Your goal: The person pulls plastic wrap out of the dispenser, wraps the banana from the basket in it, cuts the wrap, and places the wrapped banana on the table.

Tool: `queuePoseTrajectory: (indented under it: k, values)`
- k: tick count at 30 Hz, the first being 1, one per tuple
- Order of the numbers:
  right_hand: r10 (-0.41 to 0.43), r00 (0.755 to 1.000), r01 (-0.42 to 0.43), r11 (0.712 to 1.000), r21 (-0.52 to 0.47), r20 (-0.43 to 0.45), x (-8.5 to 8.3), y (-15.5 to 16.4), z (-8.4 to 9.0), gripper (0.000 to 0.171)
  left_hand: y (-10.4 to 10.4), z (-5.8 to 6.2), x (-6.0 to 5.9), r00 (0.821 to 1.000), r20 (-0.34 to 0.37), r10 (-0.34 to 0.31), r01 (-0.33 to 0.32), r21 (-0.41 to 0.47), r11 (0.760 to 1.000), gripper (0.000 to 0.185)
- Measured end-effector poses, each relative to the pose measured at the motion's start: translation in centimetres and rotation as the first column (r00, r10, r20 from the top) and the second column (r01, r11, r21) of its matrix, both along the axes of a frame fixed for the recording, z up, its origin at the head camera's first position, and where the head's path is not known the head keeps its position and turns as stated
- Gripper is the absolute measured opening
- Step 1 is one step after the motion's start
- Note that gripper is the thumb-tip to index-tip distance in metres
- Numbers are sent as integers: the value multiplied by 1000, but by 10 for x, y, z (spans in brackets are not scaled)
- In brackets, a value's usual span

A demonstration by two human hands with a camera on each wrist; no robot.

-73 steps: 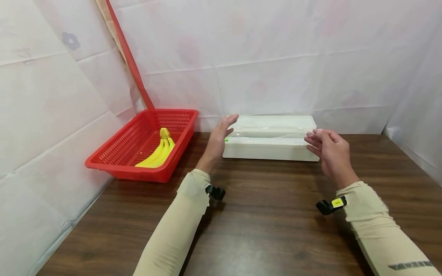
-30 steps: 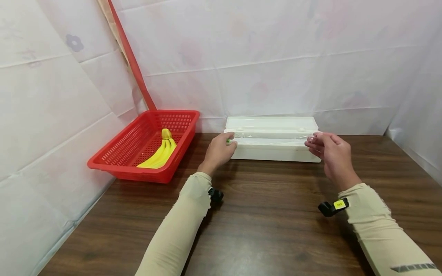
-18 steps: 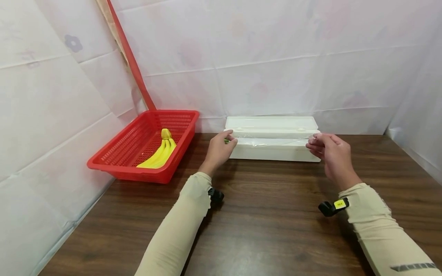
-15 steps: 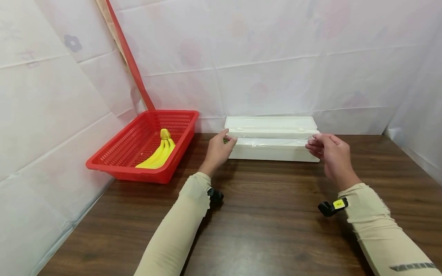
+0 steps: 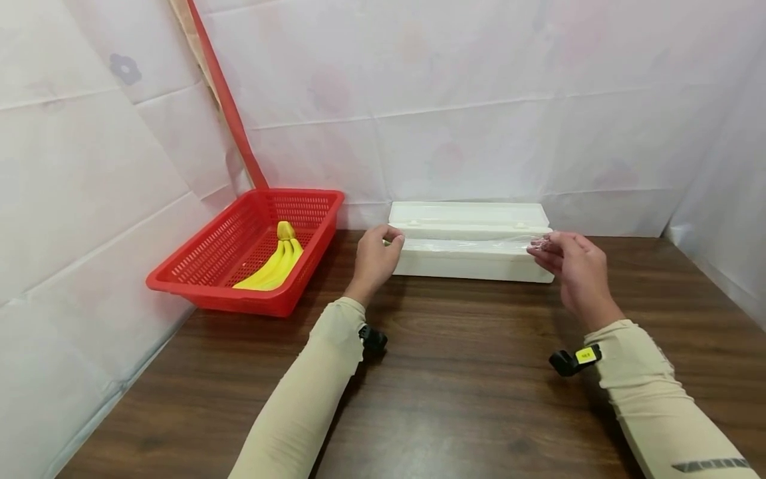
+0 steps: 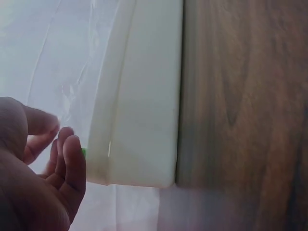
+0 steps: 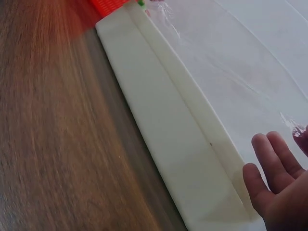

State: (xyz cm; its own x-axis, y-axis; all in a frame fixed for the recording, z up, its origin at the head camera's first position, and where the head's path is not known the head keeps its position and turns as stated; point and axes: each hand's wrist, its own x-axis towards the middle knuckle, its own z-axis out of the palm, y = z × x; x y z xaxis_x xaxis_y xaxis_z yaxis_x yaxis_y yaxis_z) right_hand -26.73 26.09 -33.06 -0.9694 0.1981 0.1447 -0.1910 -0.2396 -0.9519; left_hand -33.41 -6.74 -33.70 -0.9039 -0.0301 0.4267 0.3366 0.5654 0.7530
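This seems to be a screened work corner: white sheeting (image 5: 467, 73) with pale flower prints (image 5: 125, 69) encloses the wood-grain table (image 5: 455, 406) on 3 sides. Which kind of room lies behind it, home or workshop, I cannot tell.

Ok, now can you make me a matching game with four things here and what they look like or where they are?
1 bananas
2 basket
3 box
4 clear film

A white, with its lid open
B pinched by the right hand
C red, with lots of little holes
D yellow and curved

Pairs: 1-D, 2-C, 3-A, 4-B
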Motion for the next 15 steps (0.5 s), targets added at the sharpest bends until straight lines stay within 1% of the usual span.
queuePoseTrajectory:
  k: [3,6,8,10,15]
  values:
    - [13,1000,-13,1000,10,-2,0,-3,2,41,-3,2,1,998,57,-35,28,119,993,12]
    - [17,1000,-17,1000,8,-3,2,-4,3,44,-3,5,2,984,139,-111,73,252,965,11]
    - [18,1000,-18,1000,0,-2,2,-5,4,43,-3,7,2,974,178,-143,83,306,948,11]
    - [21,1000,-21,1000,-13,-1,2,-6,4,43,-3,8,3,966,204,-156,83,326,942,11]
    - [30,999,-31,998,-57,-29,2,-7,5,46,-3,11,5,959,223,-174,97,318,943,15]
